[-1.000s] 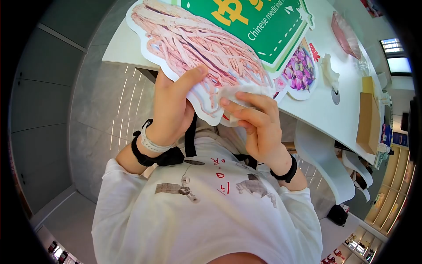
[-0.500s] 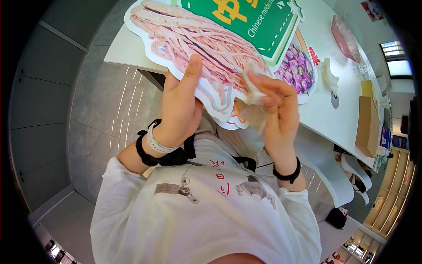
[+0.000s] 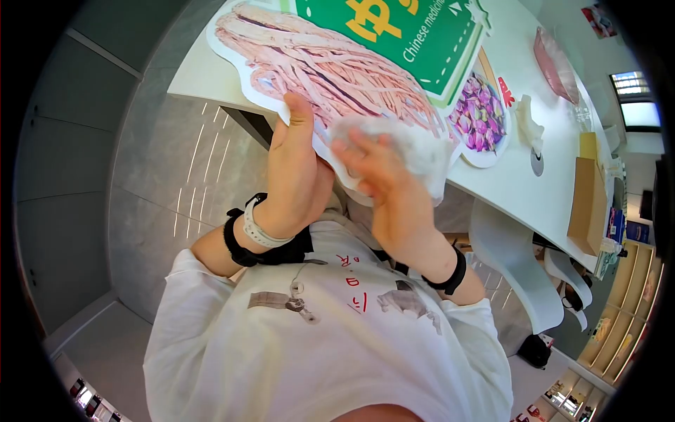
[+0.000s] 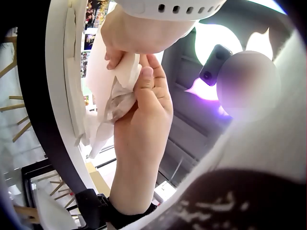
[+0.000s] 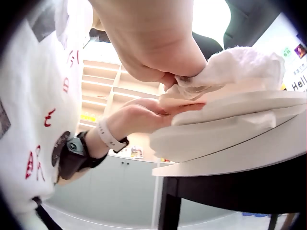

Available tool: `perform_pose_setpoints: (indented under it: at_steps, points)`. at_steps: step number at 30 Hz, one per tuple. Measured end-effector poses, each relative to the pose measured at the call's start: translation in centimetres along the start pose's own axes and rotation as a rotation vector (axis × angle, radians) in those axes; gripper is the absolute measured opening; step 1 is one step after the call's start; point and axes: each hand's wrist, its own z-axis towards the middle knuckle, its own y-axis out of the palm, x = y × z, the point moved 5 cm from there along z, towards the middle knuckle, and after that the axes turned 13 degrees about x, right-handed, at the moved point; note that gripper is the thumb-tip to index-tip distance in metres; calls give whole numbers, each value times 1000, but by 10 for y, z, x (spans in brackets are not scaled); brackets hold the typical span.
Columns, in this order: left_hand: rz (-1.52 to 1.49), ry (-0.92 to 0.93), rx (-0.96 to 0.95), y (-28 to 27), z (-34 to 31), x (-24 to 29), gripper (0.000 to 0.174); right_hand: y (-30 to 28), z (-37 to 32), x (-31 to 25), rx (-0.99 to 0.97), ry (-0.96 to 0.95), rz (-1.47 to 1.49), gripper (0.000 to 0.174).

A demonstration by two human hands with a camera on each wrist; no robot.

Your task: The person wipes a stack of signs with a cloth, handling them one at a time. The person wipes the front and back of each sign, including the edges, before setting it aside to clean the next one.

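Observation:
My left hand [image 3: 299, 176] grips the near left edge of a large cutout sign [image 3: 330, 74], its thumb on the printed face and its fingers underneath. The sign carries a picture of pinkish root strands and a green panel with yellow and white lettering. A crumpled white tissue [image 3: 422, 148] lies against the sign's near right part, and my right hand [image 3: 394, 186] pinches it there. In the right wrist view the tissue [image 5: 244, 67] bunches out from under the right hand, above stacked white board edges [image 5: 230, 112].
Under the sign stands a white table [image 3: 506, 186], with a purple flower-bud cutout [image 3: 478, 116] beside it. Farther along are another crumpled tissue [image 3: 527, 119], a pink tray [image 3: 554, 63] and a cardboard box [image 3: 587, 204]. A white chair [image 3: 517, 260] stands at the table's near side.
My right hand has swept the tissue right and then back left across the sign's lower part. The tissue now spreads wider. My left hand keeps its hold, shifted slightly right.

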Motion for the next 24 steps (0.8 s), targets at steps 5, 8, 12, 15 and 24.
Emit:
perform_pose_setpoints:
  at_steps: [5,8,12,15,24]
  points:
    - [-9,-4,-21,0,-1,-3,55,-9,10,-9,50,-79,-61,46]
    - [-9,-41,-35,1,-1,-3,61,4,8,-8,-94,15,-18,54]
    - [-256,-263,-336,-19,8,-14,73,9,18,-15,-38,-84,-4,50]
    - [-5,-105,-46,1,-4,3,69,7,-2,-9,-138,-156,-106,50]
    - [-19,-237,31,-1,-4,-10,61,3,5,-14,-147,-179,-177,54]
